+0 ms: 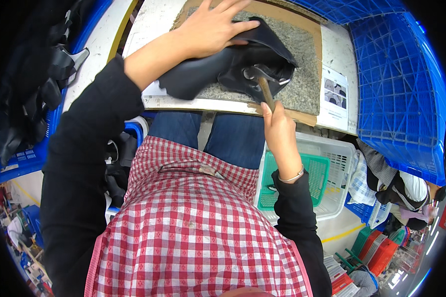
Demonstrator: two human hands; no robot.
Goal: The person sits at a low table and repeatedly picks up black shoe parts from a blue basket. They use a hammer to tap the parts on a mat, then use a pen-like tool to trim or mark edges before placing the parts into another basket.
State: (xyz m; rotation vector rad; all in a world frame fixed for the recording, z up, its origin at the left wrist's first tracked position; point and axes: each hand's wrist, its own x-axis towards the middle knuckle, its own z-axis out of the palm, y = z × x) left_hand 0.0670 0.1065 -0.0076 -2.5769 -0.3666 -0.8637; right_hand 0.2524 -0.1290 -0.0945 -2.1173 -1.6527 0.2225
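A black leather piece (195, 74), looking like a boot upper, lies folded on a grey stone slab (307, 81). My left hand (213, 28) rests over its far part with the fingers stretched out and spread, thumb and forefinger touching the leather. In my right hand (280, 129) is a hammer, the fingers wrapped round the lower end of its wooden handle (266, 92). The metal hammer head (252, 74) is over the near right part of the leather, beside a fold. Whether it touches the leather I cannot tell.
Blue plastic crates (401, 89) stand at the right of the white table (339, 47). A printed sheet (334, 96) lies beside the slab. Below right is a white basket (344, 148) with a green tray (314, 173) inside. Black pieces (49, 94) fill a blue crate at the left.
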